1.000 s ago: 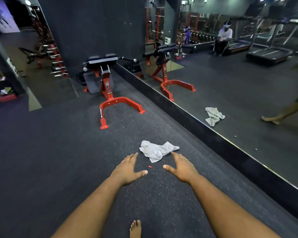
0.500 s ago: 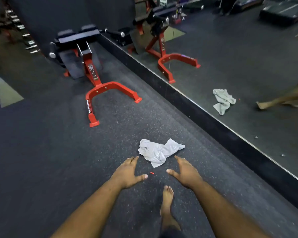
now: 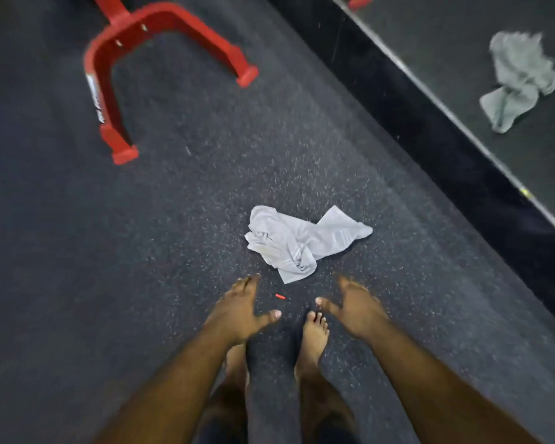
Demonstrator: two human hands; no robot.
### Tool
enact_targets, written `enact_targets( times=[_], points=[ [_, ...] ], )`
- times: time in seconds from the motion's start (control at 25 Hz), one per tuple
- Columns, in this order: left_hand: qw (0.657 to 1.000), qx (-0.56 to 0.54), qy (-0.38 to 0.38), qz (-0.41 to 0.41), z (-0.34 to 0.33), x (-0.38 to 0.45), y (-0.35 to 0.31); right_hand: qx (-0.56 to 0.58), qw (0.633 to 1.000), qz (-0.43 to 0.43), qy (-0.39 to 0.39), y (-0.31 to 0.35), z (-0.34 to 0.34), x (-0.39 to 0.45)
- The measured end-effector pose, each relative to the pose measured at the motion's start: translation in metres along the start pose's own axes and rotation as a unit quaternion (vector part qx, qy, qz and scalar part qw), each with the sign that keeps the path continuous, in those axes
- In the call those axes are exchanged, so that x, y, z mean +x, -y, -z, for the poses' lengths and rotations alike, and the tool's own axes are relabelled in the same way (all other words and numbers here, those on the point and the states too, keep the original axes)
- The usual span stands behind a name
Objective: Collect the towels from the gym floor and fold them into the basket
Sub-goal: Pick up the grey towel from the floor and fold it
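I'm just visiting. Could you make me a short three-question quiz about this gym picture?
1. True or false: the left hand already grips the white towel.
2. What lies between the hands? A) a small red bit B) a basket C) a dumbbell
3. Fill in: the grey cloth at upper right is the towel's ___ in the wall mirror.

Key: 1 false, both hands are open and short of the towel; 2 A; 3 reflection.

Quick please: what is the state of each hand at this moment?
Left hand: open, fingers spread, holding nothing, short of the towel.
Right hand: open, empty, also short of the towel.
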State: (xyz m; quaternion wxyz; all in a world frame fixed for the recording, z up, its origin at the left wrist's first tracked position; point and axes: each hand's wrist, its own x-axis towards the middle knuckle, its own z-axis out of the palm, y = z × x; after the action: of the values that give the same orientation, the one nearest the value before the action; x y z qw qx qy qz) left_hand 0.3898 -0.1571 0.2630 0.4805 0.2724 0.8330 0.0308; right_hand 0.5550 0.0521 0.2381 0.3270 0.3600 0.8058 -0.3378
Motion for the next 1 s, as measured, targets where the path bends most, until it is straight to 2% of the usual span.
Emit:
enact_targets(
  times=[0.16,0.32,0.56,0.76,1.0],
  points=[
    [0.997,0.046,0.061,0.013,-0.050,0.142,0.046,-0.016,0.998,-0.043,0.036,-0.031,-0.060,0.138],
    [0.990,0.100,0.103,0.008,-0.091,0.249,0.091,0.023,0.992,-0.118,0.048,-0.059,-0.124,0.253],
    [0.980,0.149,0.131,-0.007,-0.146,0.349,0.141,-0.010,0.988,-0.157,-0.001,-0.076,-0.198,0.364],
    [0.978,0.156,0.136,-0.014,-0.139,0.345,0.136,0.028,0.990,-0.136,-0.031,-0.065,-0.198,0.355],
    [0.981,0.123,0.152,-0.014,-0.038,0.247,0.069,0.092,0.988,-0.120,-0.040,-0.014,-0.109,0.219]
  ],
)
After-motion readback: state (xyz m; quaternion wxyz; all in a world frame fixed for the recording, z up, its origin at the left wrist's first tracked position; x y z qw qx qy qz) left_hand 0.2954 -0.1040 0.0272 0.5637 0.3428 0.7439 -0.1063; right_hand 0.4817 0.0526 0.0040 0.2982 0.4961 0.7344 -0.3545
